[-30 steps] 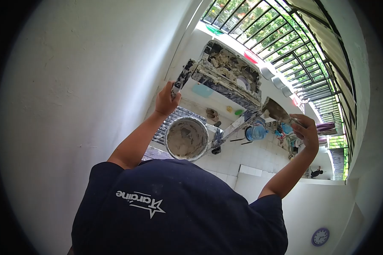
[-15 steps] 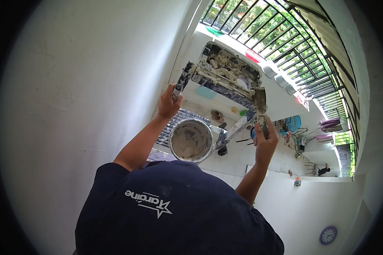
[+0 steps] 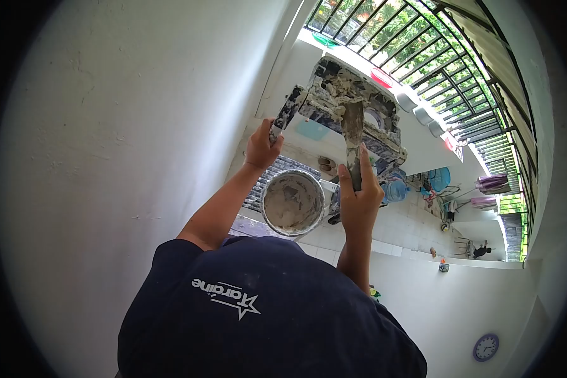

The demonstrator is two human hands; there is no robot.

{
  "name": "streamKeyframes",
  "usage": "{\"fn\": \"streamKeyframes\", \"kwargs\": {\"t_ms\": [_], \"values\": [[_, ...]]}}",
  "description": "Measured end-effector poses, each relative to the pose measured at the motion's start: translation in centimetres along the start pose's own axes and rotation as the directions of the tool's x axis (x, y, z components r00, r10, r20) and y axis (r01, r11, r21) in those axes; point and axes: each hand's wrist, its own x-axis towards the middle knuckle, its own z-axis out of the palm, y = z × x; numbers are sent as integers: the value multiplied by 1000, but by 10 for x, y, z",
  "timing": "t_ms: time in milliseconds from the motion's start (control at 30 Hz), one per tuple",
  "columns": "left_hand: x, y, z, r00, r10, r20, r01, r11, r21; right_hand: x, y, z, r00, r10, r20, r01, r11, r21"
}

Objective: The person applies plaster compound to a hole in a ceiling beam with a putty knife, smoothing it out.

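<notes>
My left hand (image 3: 263, 148) is closed round the handle of a plaster-smeared dark scraper (image 3: 288, 108), raised beside the white wall. Wrapped round a putty knife (image 3: 353, 126), the fingers of my right hand (image 3: 361, 189) point its broad blade upward. In this view that blade overlaps the near edge of a black case (image 3: 324, 112) heaped with grey-white plaster. A round bucket (image 3: 266, 217) with wet plaster inside stands below, between my forearms.
A white wall (image 3: 138, 126) rises on the left. Black window bars (image 3: 416, 38) run along the upper right, with metal pots (image 3: 422, 114) on the sill. A purple clock (image 3: 486, 347) hangs at lower right. Blue water bottles (image 3: 395, 191) stand on the right.
The putty knife in my right hand has moved left, from the case's right end to its middle. My left hand and its scraper have shifted slightly up and right in view.
</notes>
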Motion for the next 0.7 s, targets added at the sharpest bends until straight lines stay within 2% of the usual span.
{"fn": "streamKeyframes", "kwargs": {"t_ms": [33, 67, 133, 233, 267, 367, 433, 500, 567, 700], "values": [[0, 0, 0, 1000, 2, -4, -2, 1000, -5, -2, 5, -2, 1000, 13, 18, -13, 1000, 26], [-1, -1, 0, 1000, 2, -3, -2, 1000, -9, -6, 6, -6, 989, 143, 37, -147, 972, 184], [-2, -1, -1, 1000, -5, 12, 5, 1000, -3, -21, 8, -15, 914, 385, 131, -398, 785, 475], [0, -3, -1, 1000, 14, 12, -14, 1000, 9, -56, 24, -12, 923, 382, 33, -310, 692, 652], [1, 2, -2, 1000, 0, 18, -1, 1000, 10, -69, 32, -8, 920, 391, -10, -303, 729, 614], [-1, 3, -2, 1000, -5, 29, 5, 1000, 23, -126, 93, 11, 917, 386, 97, -398, 874, 278], [0, 2, -1, 999, 39, 10, -39, 999, 13, -161, 121, 40, 845, 476, 242, -513, 851, 117], [-2, -6, 1, 998, 12, 55, -11, 1000, -19, -229, 184, 81, 746, 579, 330, -546, 815, -196], [1, -4, 0, 997, -22, 74, 26, 998, -50, -262, 186, 91, 675, 663, 324, -540, 743, -395], [1, -8, 2, 998, 37, 51, -37, 999, -8, -308, 177, 108, 703, 692, 165, -619, 710, -336]]}}
